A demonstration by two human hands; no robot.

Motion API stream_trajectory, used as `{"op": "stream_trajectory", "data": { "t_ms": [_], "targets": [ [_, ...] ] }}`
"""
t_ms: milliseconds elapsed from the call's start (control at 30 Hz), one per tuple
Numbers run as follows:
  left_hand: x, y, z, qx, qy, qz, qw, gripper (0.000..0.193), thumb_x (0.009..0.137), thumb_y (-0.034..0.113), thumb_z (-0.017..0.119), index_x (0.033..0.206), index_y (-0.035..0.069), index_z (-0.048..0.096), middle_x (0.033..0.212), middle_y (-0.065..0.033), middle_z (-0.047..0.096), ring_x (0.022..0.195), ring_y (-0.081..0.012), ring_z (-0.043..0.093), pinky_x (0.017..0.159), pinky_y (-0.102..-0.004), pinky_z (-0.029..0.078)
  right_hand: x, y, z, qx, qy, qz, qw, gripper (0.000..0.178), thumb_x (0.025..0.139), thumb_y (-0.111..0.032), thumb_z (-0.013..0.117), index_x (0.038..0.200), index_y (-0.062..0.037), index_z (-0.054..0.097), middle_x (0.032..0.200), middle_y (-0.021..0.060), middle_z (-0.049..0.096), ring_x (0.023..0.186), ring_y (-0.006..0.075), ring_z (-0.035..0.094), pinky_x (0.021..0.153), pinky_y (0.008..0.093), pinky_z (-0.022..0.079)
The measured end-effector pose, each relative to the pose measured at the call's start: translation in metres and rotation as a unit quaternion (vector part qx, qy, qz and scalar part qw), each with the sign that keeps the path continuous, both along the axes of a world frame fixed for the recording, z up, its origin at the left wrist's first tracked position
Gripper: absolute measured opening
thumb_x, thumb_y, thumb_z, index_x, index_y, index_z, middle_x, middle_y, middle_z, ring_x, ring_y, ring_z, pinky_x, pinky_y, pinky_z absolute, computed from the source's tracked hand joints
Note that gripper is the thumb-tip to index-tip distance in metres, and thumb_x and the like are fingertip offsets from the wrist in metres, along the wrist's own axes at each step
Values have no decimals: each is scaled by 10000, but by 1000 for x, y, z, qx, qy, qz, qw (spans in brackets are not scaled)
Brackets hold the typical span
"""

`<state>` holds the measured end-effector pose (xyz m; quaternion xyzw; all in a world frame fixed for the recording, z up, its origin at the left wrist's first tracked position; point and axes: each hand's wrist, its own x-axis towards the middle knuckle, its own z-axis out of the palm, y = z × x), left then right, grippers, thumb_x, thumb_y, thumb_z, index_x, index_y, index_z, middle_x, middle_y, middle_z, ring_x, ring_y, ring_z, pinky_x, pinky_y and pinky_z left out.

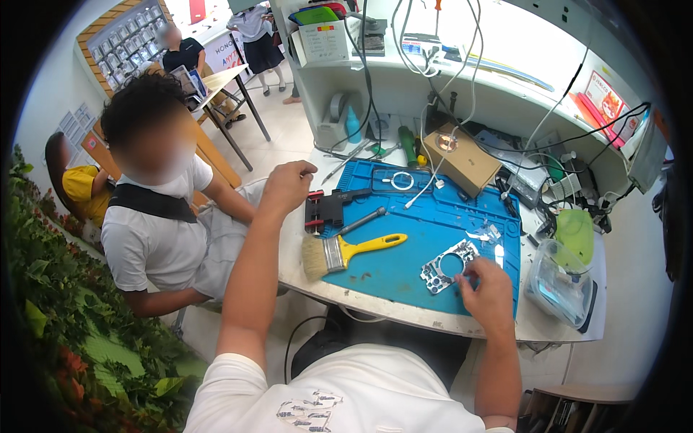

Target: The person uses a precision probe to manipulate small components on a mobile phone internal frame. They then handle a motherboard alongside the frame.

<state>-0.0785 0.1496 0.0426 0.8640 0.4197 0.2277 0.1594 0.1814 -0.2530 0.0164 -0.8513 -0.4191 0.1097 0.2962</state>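
Note:
At the right of the blue work mat (390,274), my right hand (487,292) pinches the edge of a thin silver metal plate (434,275) with a large round cut-out, perhaps a phone's inner bracket. Raised beyond the mat's left edge is my left hand (287,186), its fingers bent and close together; whether anything is between them is hidden. Below that hand lies a black clamp-like holder (328,209) with red ends. A yellow-handled paintbrush (354,252) rests on the mat, beside a grey pen-shaped tool (363,221).
Clear plastic scraps (489,237) lie beyond the plate. A cardboard box (462,160), a green-handled screwdriver (408,146) and loose cables crowd the back. At right stands a clear plastic tub (559,285). Another person (159,216) sits close on my left.

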Motion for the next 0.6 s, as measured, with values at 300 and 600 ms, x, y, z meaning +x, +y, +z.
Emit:
{"op": "stream_trajectory", "data": {
  "t_ms": [300, 600],
  "targets": [
    [96, 50, -43, 33, 104, -67, 992, 319, 984, 230, 813, 1277, 113, 861, 1170, -202, 837, 1179, -413, 777, 1065, -514, 602, 18, 2, -4, 27, -141, 269, 952, 249, 915, -44, 827, 1157, -98, 850, 1138, 87, 747, 1197, 325, 661, 1156, 482, 456],
    [57, 29, -22, 76, 162, -109, 978, 346, 940, 116, 687, 1243, 18, 821, 1166, -255, 821, 1140, -441, 776, 1048, -527, 599, 9, 14, -43, 100, -183, 272, 939, 155, 988, -143, 814, 1127, -79, 788, 1088, 104, 714, 1157, 344, 640, 1115, 496, 463]
  ]
}}
